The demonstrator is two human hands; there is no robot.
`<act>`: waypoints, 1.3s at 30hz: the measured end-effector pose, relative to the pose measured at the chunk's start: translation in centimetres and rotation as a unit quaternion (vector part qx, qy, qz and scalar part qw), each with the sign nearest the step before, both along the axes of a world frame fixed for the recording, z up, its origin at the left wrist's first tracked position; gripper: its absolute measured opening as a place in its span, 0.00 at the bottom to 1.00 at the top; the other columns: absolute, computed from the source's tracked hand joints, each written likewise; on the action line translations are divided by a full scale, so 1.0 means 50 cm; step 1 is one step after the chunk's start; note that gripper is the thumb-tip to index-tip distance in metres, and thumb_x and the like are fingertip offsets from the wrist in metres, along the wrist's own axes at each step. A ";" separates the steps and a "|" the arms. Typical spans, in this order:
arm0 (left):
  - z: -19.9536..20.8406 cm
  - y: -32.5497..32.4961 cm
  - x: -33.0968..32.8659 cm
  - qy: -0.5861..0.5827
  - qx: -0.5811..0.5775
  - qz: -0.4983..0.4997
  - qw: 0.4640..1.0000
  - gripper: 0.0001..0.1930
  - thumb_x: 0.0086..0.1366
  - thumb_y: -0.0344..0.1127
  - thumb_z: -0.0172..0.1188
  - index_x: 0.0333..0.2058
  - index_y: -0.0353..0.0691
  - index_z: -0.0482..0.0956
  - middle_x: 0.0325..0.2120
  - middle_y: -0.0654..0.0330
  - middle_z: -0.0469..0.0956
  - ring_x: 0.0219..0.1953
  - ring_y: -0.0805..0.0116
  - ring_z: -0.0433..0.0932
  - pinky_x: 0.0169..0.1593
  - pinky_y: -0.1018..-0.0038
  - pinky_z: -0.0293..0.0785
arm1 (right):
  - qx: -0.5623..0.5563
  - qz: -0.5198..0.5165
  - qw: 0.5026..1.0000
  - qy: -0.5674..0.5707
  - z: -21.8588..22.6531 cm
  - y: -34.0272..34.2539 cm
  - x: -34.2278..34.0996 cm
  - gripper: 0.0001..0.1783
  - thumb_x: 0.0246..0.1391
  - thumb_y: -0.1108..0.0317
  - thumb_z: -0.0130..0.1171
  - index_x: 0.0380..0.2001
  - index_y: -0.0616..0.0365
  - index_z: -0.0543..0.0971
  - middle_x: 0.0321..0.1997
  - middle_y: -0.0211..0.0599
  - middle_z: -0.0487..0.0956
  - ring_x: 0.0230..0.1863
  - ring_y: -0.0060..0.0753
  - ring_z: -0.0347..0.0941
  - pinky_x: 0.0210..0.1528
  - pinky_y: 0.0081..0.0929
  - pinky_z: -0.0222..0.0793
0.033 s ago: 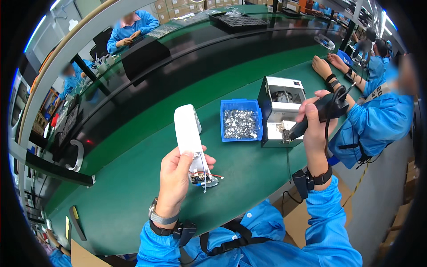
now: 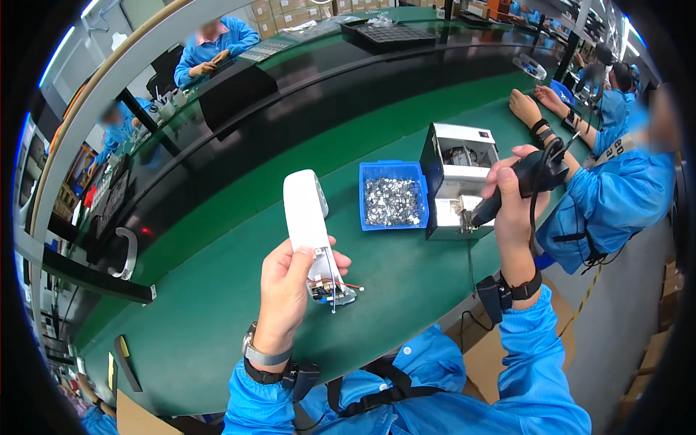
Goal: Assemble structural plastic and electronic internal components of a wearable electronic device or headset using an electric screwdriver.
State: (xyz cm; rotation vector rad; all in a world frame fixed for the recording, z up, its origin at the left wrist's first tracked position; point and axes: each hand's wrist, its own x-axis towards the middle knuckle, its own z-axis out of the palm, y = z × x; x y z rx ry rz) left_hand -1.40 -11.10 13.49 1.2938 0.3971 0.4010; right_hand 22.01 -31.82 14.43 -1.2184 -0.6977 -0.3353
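My left hand [image 2: 283,290] is closed around a long white plastic housing [image 2: 304,210], thumb on its face, and holds it tilted over the bench. At the housing's near end a small circuit board [image 2: 328,293] is exposed, with thin red and dark wires hanging loose. My right hand [image 2: 516,214] grips a black electric screwdriver [image 2: 540,174] with a cord. Its nose points down-left into the front opening of a box-shaped screw feeder [image 2: 471,174]; the exact contact of the tip is too small to tell. Beside the feeder is a blue bin [image 2: 365,196] full of small metal parts.
The green bench [image 2: 239,341] curves along a dark conveyor [image 2: 304,101]. A co-worker in blue [image 2: 616,196] sits close on the right, hands on the bench. A metal post and rail [image 2: 43,246] stand at the left. Dark strips [image 2: 127,362] lie at the left edge.
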 end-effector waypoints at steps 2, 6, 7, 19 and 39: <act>-0.004 0.001 0.003 -0.005 0.005 -0.002 1.000 0.16 0.74 0.37 0.46 0.48 0.29 0.74 0.34 0.49 0.83 0.34 0.65 0.83 0.40 0.72 0.81 | 0.001 0.012 1.000 0.004 -0.002 0.001 0.003 0.17 0.56 0.73 0.61 0.47 0.62 0.70 0.26 0.35 0.77 0.22 0.21 0.73 0.25 0.18 0.68; 0.012 0.000 0.003 -0.027 0.007 -0.011 1.000 0.16 0.74 0.36 0.45 0.48 0.29 0.74 0.34 0.49 0.83 0.34 0.65 0.83 0.40 0.71 0.81 | 0.013 0.023 0.999 0.031 0.018 -0.001 0.001 0.17 0.56 0.73 0.62 0.48 0.61 0.70 0.26 0.34 0.76 0.22 0.21 0.72 0.25 0.18 0.67; 0.008 0.002 0.011 -0.033 -0.002 -0.016 0.999 0.16 0.74 0.36 0.45 0.48 0.29 0.74 0.34 0.49 0.83 0.34 0.65 0.83 0.40 0.71 0.82 | -0.006 0.026 0.999 0.042 0.016 -0.002 0.008 0.17 0.57 0.73 0.61 0.48 0.60 0.71 0.26 0.33 0.76 0.22 0.21 0.72 0.25 0.18 0.67; 0.002 0.027 0.012 -0.001 -0.030 -0.068 0.997 0.14 0.74 0.35 0.46 0.47 0.30 0.75 0.35 0.50 0.83 0.34 0.69 0.83 0.37 0.75 0.80 | -0.010 0.239 0.971 0.002 0.165 0.089 -0.064 0.47 0.62 0.29 0.34 0.57 0.67 0.67 0.29 0.33 0.73 0.26 0.25 0.72 0.38 0.29 0.75; -0.016 0.020 0.004 -0.073 -0.014 -0.051 0.996 0.14 0.75 0.36 0.47 0.45 0.30 0.75 0.34 0.55 0.83 0.31 0.75 0.80 0.35 0.77 0.78 | -0.050 0.354 0.933 -0.043 0.242 0.276 -0.263 0.60 0.51 0.16 0.28 0.53 0.71 0.67 0.29 0.51 0.79 0.18 0.28 0.74 0.19 0.20 0.70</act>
